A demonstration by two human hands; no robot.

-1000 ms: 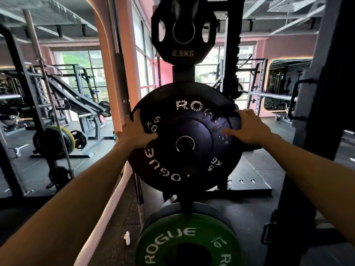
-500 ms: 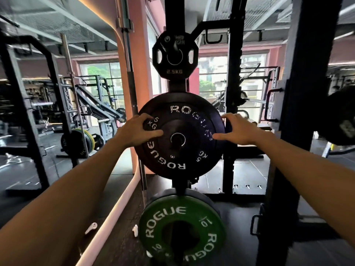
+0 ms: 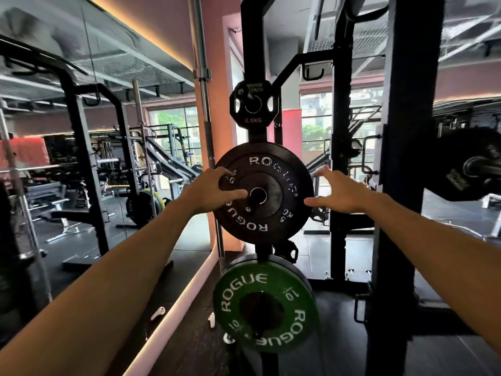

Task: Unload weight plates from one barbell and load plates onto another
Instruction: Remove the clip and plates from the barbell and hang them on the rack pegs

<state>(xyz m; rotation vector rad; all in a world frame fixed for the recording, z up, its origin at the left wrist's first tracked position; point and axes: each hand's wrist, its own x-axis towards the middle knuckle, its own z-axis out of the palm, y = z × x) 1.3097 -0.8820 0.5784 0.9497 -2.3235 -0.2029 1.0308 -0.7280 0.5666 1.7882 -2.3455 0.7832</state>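
The black plate [image 3: 264,194] is seen hung on a peg of the upright post [image 3: 250,33], at mid height, its face marked ROGUE and 5 KG. The left hand [image 3: 208,189] is laid on the plate's left side, fingers spread and only lightly bent, the thumb stretched toward the centre hole; nothing is gripped. The right hand [image 3: 339,192] is held at the plate's right edge with fingers wide and straight, the thumb tip reaching the rim; whether the rim is actually touched cannot be told. Above, on the same post, a small 2.5 kg plate [image 3: 253,105] is hung well clear of the black one. Just below, a green plate [image 3: 265,306] marked 10 is hung, its top rim close under the black plate's bottom rim. To the right a thick black rack column [image 3: 401,185] is stood close in front, and past it the loaded end of a barbell [image 3: 466,164] is seen, blurred. On the floor by the green plate's left edge a small white object [image 3: 211,320] is lying. A mirror wall [image 3: 81,158] is filled with reflected racks on the left.
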